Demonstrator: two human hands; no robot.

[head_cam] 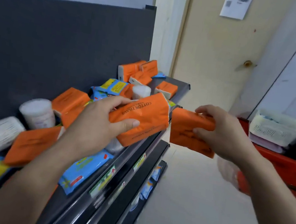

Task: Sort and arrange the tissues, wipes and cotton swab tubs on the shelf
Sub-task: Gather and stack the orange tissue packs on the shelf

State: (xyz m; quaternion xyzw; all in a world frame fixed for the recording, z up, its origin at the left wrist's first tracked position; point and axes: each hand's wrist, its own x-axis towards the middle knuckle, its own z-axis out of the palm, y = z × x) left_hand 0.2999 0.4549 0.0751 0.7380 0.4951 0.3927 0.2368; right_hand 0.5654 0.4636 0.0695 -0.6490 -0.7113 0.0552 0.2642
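My left hand grips an orange cotton tissue pack above the front edge of the top shelf. My right hand holds a second orange tissue pack out past the shelf edge, over the floor. Several more orange packs lie jumbled on the shelf, one near the left and others at the far end. Blue wipe packs and clear cotton swab tubs are mixed among them.
A dark back panel rises behind the shelf. Lower shelves with price tags step out below. To the right are a cream door, a white basket on a red crate, and pale floor.
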